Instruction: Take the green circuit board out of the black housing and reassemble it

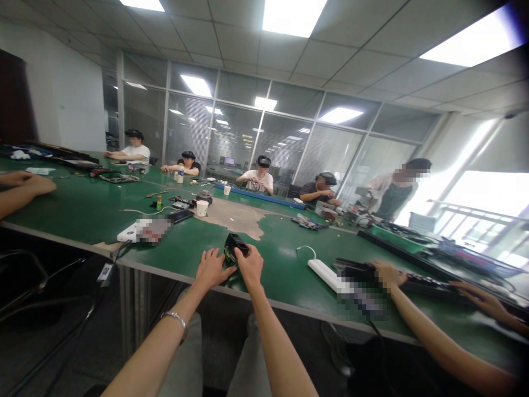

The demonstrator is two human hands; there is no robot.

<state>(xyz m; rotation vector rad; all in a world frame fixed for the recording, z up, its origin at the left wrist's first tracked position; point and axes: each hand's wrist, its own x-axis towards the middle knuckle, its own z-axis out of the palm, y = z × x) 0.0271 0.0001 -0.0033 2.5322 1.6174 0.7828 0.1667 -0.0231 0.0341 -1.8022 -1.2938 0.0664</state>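
Observation:
A small black boxy device (236, 241) with green circuit board showing on its left side stands near the table's front edge, between my hands. My right hand (250, 266) grips it from the right, with the thumb and fingers on its near side and top. On the left, my left hand (211, 268) lies with fingers stretched out over the tabletop, its thumb reaching to the lower edge of the device. The inside of the device is too small to make out.
The green table (173, 259) has a worn bare patch (235, 216). A white power strip (326, 275) lies right, another power strip (129, 231) left. A paper cup (202, 208) stands ahead. At right, a co-worker's hand (388, 275) touches a long black part. Several people sit across.

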